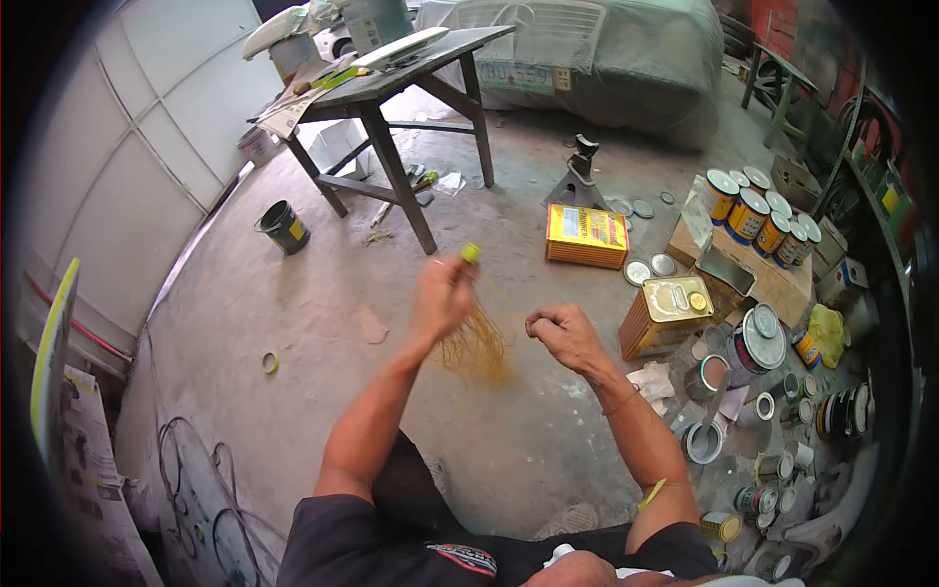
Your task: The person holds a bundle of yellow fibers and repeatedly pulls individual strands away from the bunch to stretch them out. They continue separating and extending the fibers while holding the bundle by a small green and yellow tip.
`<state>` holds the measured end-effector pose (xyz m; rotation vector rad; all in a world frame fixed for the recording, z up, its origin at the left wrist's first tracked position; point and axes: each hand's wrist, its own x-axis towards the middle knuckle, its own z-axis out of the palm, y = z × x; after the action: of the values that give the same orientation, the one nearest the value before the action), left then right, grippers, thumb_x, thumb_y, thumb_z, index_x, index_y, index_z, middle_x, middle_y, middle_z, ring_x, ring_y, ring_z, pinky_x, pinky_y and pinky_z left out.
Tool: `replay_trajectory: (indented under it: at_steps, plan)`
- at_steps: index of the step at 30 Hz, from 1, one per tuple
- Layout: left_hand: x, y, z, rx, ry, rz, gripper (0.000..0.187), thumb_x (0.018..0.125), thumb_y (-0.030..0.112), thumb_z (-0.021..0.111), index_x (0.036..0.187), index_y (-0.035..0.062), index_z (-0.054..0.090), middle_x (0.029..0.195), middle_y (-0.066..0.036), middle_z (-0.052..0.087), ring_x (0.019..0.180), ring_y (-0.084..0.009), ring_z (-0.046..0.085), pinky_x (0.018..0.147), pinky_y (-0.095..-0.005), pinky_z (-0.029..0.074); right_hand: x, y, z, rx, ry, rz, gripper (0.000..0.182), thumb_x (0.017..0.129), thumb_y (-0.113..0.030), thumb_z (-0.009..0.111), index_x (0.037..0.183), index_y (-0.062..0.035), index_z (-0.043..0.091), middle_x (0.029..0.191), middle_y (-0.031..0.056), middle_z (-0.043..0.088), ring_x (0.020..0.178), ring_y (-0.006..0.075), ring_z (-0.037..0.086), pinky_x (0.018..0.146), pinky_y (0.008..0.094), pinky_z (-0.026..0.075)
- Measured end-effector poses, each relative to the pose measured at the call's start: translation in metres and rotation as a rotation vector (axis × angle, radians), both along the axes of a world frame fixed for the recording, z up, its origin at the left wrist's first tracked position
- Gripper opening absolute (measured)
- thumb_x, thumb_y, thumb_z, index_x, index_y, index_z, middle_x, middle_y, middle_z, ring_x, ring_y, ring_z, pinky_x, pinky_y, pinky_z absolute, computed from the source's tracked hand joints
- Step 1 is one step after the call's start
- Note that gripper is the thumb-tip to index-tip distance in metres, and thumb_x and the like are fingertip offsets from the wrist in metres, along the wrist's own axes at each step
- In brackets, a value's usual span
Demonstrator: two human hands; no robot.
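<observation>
My left hand (445, 298) is closed, raised in front of me over the floor. It grips a bundle of thin golden-brown fibres (474, 342) that hangs loose and blurred below the fist. A yellow-green piece (470, 253), like tape, shows at the top of that hand. To the right, my right hand (567, 338) is held with its fingers curled together, apart from the bundle's main part. Whatever it may pinch is too small to make out. Nearest to it on the floor are a square metal can (668, 315) and a yellow-and-red thinner can (586, 237).
A dark wooden table (391, 83) stands ahead, with a covered car (597, 68) behind. Many paint cans (748, 215) and open tins (700, 442) crowd the right. A black bucket (283, 228), a tape ring (270, 363) and a hose (220, 470) lie left.
</observation>
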<state>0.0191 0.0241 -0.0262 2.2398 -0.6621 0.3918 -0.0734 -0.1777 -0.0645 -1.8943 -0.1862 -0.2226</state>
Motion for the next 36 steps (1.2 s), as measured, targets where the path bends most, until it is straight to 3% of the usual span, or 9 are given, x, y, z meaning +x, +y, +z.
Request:
replay_trajectory:
  at_steps: [7, 9, 11, 15, 20, 22, 25, 31, 36]
  plan:
    - [0.109, 0.171, -0.032, -0.281, -0.231, 0.945, 0.023, 0.094, 0.022, 0.051, 0.093, 0.0017, 0.063, 0.083, -0.020, 0.065, 0.077, -0.0386, 0.062, 0.068, -0.0462, 0.046, -0.018, -0.027, -0.032, -0.084, 0.273, 0.369, 0.031, 0.078, -0.028, 0.057, 0.083, 0.0005, 0.066, 0.066, 0.0121, 0.059, 0.066, 0.0171, 0.057, 0.064, 0.0313, 0.045]
    - [0.098, 0.200, -0.038, 0.003, -0.083, 0.795, 0.022, 0.093, 0.021, 0.052, 0.093, 0.0015, 0.063, 0.082, -0.020, 0.066, 0.076, -0.0379, 0.063, 0.068, -0.0458, 0.047, -0.019, -0.053, -0.013, -0.162, 0.360, 0.412, 0.027, 0.081, -0.025, 0.058, 0.089, -0.0005, 0.067, 0.076, 0.0108, 0.064, 0.071, 0.0178, 0.060, 0.067, 0.0305, 0.047]
    - [0.086, 0.174, -0.035, 0.054, 0.169, 0.254, 0.022, 0.092, 0.020, 0.054, 0.098, 0.0013, 0.062, 0.081, -0.015, 0.066, 0.080, -0.0256, 0.064, 0.072, -0.0388, 0.047, -0.008, -0.048, -0.005, -0.118, 0.278, 0.281, 0.026, 0.083, -0.023, 0.058, 0.093, -0.0010, 0.068, 0.081, 0.0106, 0.066, 0.074, 0.0185, 0.061, 0.070, 0.0303, 0.048]
    - [0.020, 0.057, 0.026, 0.321, 0.334, -0.146, 0.021, 0.092, 0.022, 0.055, 0.091, 0.0015, 0.058, 0.075, -0.019, 0.062, 0.069, -0.0343, 0.058, 0.064, -0.0412, 0.045, 0.001, -0.013, 0.034, -0.080, -0.012, 0.013, 0.029, 0.089, -0.024, 0.060, 0.105, 0.0002, 0.066, 0.094, 0.0146, 0.069, 0.082, 0.0211, 0.065, 0.075, 0.0308, 0.050]
    - [-0.034, 0.020, 0.048, 0.162, 0.347, -0.294, 0.016, 0.090, 0.017, 0.059, 0.090, 0.0011, 0.058, 0.076, -0.019, 0.060, 0.071, -0.0374, 0.058, 0.063, -0.0414, 0.044, 0.003, 0.026, 0.029, 0.066, -0.134, 0.064, 0.032, 0.093, -0.024, 0.057, 0.107, 0.0040, 0.064, 0.094, 0.0144, 0.069, 0.083, 0.0193, 0.066, 0.074, 0.0294, 0.050]
    - [-0.039, 0.020, 0.049, 0.188, 0.221, -0.338, 0.014, 0.087, 0.013, 0.062, 0.090, 0.0008, 0.058, 0.079, -0.019, 0.059, 0.074, -0.0390, 0.058, 0.063, -0.0424, 0.045, 0.002, 0.023, 0.025, 0.464, 0.259, 0.369, 0.031, 0.094, -0.022, 0.056, 0.106, 0.0046, 0.065, 0.089, 0.0103, 0.069, 0.081, 0.0151, 0.065, 0.070, 0.0277, 0.049]
    - [-0.037, 0.016, 0.027, 0.121, 0.207, -0.385, 0.015, 0.087, 0.014, 0.064, 0.090, 0.0009, 0.058, 0.080, -0.019, 0.059, 0.074, -0.0391, 0.058, 0.064, -0.0419, 0.045, 0.004, 0.020, 0.013, 0.670, 0.421, 0.428, 0.027, 0.093, -0.019, 0.056, 0.104, 0.0035, 0.066, 0.086, 0.0064, 0.067, 0.078, 0.0112, 0.062, 0.069, 0.0262, 0.047]
    - [-0.039, 0.007, 0.023, 0.175, 0.058, -0.441, 0.012, 0.085, 0.012, 0.064, 0.093, 0.0031, 0.060, 0.084, -0.017, 0.061, 0.079, -0.0377, 0.059, 0.066, -0.0418, 0.046, 0.003, 0.022, -0.006, 0.778, 0.403, 0.357, 0.022, 0.090, -0.014, 0.056, 0.102, 0.0015, 0.066, 0.088, 0.0042, 0.065, 0.078, 0.0105, 0.057, 0.074, 0.0250, 0.046]
    - [-0.036, 0.005, 0.013, 0.139, 0.032, -0.475, 0.015, 0.083, 0.008, 0.065, 0.097, 0.0047, 0.063, 0.080, -0.015, 0.059, 0.073, -0.0321, 0.059, 0.065, -0.0398, 0.045, 0.000, 0.026, -0.001, 0.906, 0.536, 0.356, 0.020, 0.088, -0.013, 0.052, 0.098, -0.0014, 0.064, 0.089, 0.0055, 0.064, 0.080, 0.0171, 0.064, 0.065, 0.0305, 0.054]
